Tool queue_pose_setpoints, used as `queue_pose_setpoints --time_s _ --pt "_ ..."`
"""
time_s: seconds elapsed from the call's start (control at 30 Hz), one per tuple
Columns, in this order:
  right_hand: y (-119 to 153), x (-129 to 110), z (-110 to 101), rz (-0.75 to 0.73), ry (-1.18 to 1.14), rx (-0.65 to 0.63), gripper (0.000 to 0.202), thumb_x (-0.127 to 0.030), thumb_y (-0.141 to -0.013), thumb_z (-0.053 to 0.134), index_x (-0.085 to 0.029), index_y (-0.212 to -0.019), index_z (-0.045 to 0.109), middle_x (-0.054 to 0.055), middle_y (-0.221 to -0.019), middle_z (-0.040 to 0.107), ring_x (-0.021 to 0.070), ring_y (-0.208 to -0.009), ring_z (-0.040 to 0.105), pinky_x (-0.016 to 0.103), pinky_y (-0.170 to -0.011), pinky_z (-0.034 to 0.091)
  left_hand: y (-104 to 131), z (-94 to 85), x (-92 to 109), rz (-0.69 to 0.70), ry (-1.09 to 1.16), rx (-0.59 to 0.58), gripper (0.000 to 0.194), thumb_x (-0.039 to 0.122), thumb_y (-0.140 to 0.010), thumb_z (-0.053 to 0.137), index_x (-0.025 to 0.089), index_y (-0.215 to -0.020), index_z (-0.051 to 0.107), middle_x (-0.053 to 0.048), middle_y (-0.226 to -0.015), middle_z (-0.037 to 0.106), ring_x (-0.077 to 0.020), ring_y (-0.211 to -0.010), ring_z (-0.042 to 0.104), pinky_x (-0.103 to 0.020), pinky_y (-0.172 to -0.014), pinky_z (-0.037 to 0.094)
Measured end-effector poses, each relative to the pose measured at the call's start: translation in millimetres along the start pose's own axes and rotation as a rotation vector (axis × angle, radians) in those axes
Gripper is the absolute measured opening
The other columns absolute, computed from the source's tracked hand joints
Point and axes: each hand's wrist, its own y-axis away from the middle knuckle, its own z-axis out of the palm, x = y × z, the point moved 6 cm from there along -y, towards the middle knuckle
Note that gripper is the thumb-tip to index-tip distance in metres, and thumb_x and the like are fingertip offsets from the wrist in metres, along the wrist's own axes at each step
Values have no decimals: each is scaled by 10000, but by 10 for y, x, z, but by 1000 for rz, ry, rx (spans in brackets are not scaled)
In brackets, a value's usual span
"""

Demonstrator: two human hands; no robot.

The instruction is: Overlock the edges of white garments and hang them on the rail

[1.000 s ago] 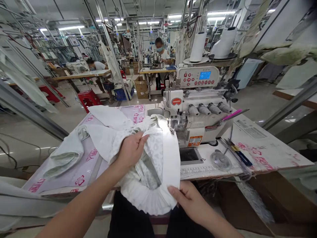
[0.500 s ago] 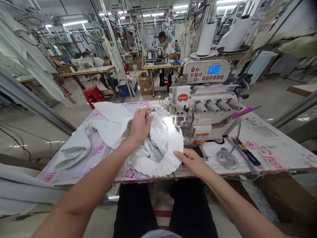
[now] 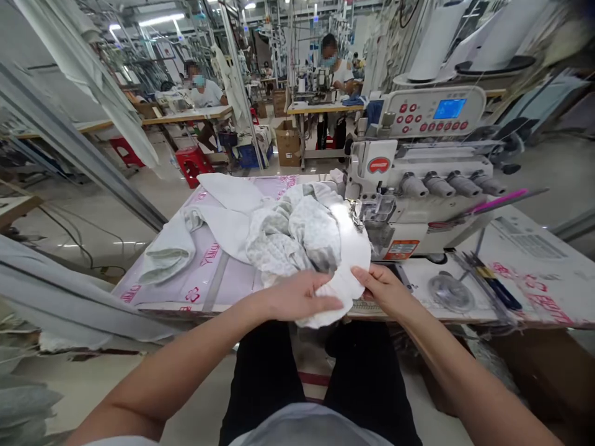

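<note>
A pale patterned garment (image 3: 297,229) lies bunched on the machine table, with a smooth white band (image 3: 356,248) curving along its right side. The band runs under the lit needle area of a white overlock sewing machine (image 3: 379,164). My right hand (image 3: 383,288) pinches the band's edge just below the needle area. Lower on the same edge, my left hand (image 3: 302,296) grips the cloth, its thumb and fingers on either side of a fold. Some of the left fingers are hidden by the hand itself.
Thread snips (image 3: 495,282) and a clear round dish (image 3: 450,292) lie right of the machine. Thread cones (image 3: 434,43) stand behind it. White cloth (image 3: 69,297) hangs at left. Two co-workers sit at other tables, near a red stool (image 3: 193,166) and a cardboard box (image 3: 288,144).
My left hand has moved from the top of the bunched garment down to its front edge. My right hand keeps its pinch on the band. The view has shifted left.
</note>
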Motion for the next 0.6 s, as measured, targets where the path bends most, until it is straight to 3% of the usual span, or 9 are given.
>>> queue_pose_setpoints --time_s 0.13,0.2,0.27,0.4,0.6 --pt "20 -19 59 -14 -16 35 374 -503 -709 554 -141 -652 476 -39 -537 422 59 -447 333 187 -415 252 292 315 -30 -35 -92 -134 165 285 -748 494 134 -683 506 27 -597 470 -69 -535 418 -137 -473 322" --pt "50 12 74 -13 -7 48 373 -493 -718 550 -141 -625 468 -44 -515 412 54 -428 319 186 -403 236 421 490 -139 -108 -8 -224 174 294 -752 483 136 -683 504 30 -576 454 -63 -506 405 -135 -447 311" --pt "106 62 103 -4 16 36 355 -469 -746 533 -139 -628 475 -46 -501 412 51 -412 318 184 -391 224 499 604 -250 -173 89 -237 171 298 -750 484 135 -703 510 31 -576 450 -60 -500 402 -135 -444 314" --pt "288 173 236 36 93 -28 277 -409 -762 543 -134 -734 527 -43 -514 450 46 -387 334 178 -368 221 531 700 -350 -185 147 -180 142 272 -711 540 132 -699 526 33 -611 474 -65 -559 421 -139 -511 342" --pt "530 316 436 98 115 -98 266 -379 -768 540 -125 -691 522 -29 -521 473 48 -396 349 178 -376 253 546 745 -414 -252 158 -162 148 258 -663 593 142 -738 541 33 -682 532 -88 -633 468 -163 -581 367"
